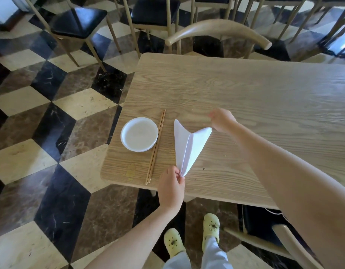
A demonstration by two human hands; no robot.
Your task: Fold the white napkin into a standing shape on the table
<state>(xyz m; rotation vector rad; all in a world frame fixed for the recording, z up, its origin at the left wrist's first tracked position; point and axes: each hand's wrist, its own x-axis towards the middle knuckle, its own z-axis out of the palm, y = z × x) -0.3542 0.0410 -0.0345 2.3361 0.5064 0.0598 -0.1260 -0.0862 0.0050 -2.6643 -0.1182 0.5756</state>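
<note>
The white napkin [189,146] is already creased into a winged point — both hands, left hand [172,189] and right hand [222,119], pinch its ends; standing it on the counter [264,105] looks left.

The white napkin [189,146] is folded into a long kite-like shape with a centre crease, its narrow tip pinched between left fingers [177,174], one upper corner at right fingertips [213,125].

A single head-worn camera looks steeply down, close over the table [245,98] corner and floor [41,133].
</note>
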